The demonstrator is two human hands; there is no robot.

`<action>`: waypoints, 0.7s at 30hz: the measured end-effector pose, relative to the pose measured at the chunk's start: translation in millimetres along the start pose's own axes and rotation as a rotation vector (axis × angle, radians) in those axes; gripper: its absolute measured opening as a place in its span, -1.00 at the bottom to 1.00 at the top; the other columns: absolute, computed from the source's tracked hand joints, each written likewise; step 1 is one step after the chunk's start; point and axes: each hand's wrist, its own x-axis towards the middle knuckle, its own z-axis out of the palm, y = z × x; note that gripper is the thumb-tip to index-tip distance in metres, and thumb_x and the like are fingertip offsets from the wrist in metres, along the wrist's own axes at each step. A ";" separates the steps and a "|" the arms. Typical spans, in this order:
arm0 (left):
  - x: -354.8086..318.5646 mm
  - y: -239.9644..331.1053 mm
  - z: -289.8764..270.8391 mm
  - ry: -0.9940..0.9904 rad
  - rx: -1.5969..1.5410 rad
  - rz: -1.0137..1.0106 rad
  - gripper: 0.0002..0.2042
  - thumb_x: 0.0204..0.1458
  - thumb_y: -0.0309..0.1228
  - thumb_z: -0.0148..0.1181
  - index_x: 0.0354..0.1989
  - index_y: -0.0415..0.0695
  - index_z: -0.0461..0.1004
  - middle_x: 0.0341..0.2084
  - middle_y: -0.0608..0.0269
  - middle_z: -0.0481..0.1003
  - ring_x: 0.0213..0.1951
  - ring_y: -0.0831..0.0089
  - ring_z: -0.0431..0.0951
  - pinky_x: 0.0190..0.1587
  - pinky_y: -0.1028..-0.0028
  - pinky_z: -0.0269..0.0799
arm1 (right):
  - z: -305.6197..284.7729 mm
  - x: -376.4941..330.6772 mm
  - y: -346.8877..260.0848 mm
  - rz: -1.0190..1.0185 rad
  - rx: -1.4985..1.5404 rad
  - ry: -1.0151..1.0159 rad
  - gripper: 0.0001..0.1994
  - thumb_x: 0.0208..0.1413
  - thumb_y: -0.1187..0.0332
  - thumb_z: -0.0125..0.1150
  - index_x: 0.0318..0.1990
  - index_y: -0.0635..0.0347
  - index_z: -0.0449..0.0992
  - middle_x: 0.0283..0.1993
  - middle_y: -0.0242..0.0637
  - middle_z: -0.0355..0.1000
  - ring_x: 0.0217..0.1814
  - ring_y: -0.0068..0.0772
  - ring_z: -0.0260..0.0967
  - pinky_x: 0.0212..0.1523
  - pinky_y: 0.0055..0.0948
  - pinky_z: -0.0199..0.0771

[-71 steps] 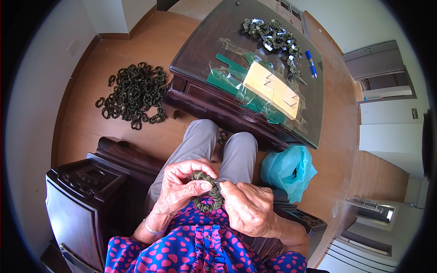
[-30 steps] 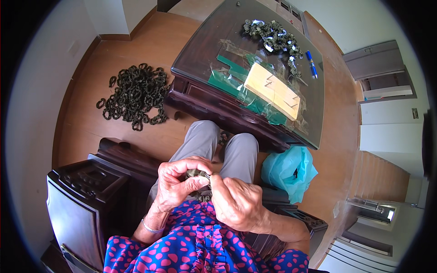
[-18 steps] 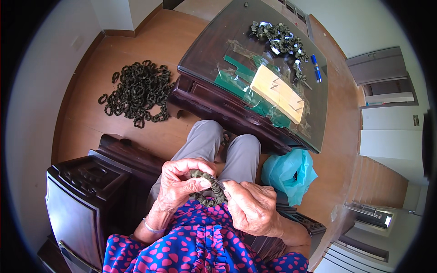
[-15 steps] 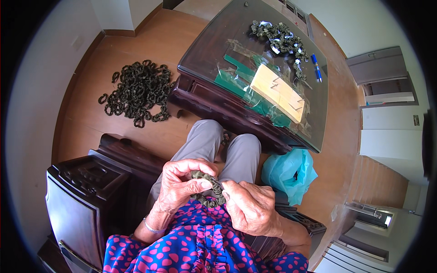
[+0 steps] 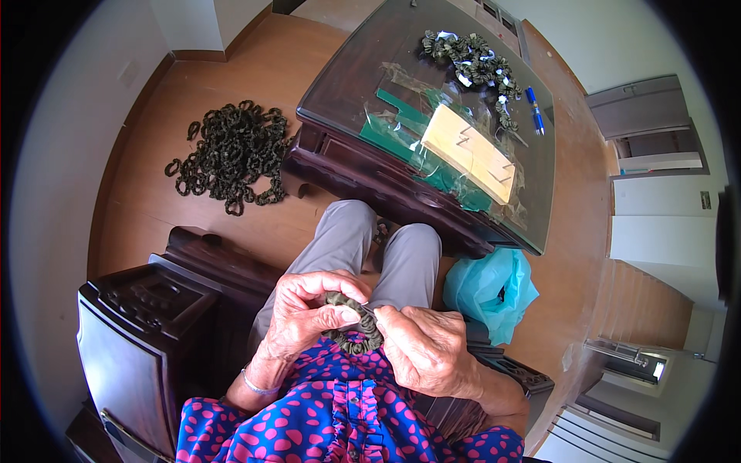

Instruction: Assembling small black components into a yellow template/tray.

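Above my lap, my left hand (image 5: 302, 315) pinches a gathered olive-green scrunchie (image 5: 360, 342) between thumb and fingers, and the ring hangs down toward the right. My right hand (image 5: 427, 349) is closed in a pinch at the scrunchie's upper right side. A thin, dark, needle-like piece (image 5: 369, 309) shows at its fingertips; its exact kind is too small to make out. Part of the ring is hidden behind my left thumb and fingers.
A dark wooden table (image 5: 340, 85) carries a pale board with nails (image 5: 471, 154), a pile of scrunchies with white tags (image 5: 482, 65) and a blue pen (image 5: 535, 110). More scrunchies (image 5: 235, 150) lie heaped on the floor at left. A turquoise plastic bag (image 5: 494, 297) stands at right.
Both hands stay nearly in place on the scrunchie, with only a slight shift of the right fingertips. The whole view has tilted a little.
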 end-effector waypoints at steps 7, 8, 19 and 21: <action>-0.4 2.1 -4.2 -0.020 -0.051 -0.116 -0.81 -0.05 -0.58 0.37 -0.23 -0.31 0.59 -0.31 0.22 0.58 -0.37 0.67 0.48 -0.31 0.64 0.41 | -6.4 2.5 -0.7 -0.068 -0.120 -0.067 -0.72 -0.19 0.66 0.25 -0.22 0.50 0.50 -0.58 -0.28 0.32 -0.64 -0.37 0.35 -0.66 -0.43 0.32; -0.1 3.1 -5.0 -0.032 -0.041 -0.130 -0.81 -0.05 -0.58 0.37 -0.23 -0.31 0.60 -0.32 0.23 0.59 -0.39 0.68 0.47 -0.33 0.65 0.40 | -7.6 2.9 -1.3 -0.088 -0.158 -0.090 -0.73 -0.19 0.65 0.24 -0.23 0.51 0.50 -0.59 -0.29 0.31 -0.65 -0.38 0.34 -0.67 -0.43 0.32; 1.6 11.8 -7.4 -0.104 0.158 -0.020 -0.78 -0.14 -0.59 0.43 -0.27 -0.31 0.61 -0.35 0.15 0.61 -0.23 0.47 0.57 -0.13 0.51 0.50 | 26.4 -9.2 1.7 -0.023 0.041 0.147 -0.74 -0.10 0.62 0.21 -0.19 0.52 0.45 -0.53 -0.22 0.33 -0.59 -0.31 0.37 -0.61 -0.40 0.37; -0.9 17.7 -2.9 0.080 0.171 -0.234 -0.71 -0.25 -0.41 0.52 -0.38 -0.31 0.61 -0.41 0.02 0.60 -0.13 0.09 0.61 0.00 0.17 0.50 | 31.0 -10.9 -0.9 -0.010 -0.036 0.149 -0.76 -0.03 0.62 0.20 -0.16 0.52 0.46 -0.52 -0.18 0.39 -0.59 -0.29 0.39 -0.61 -0.39 0.37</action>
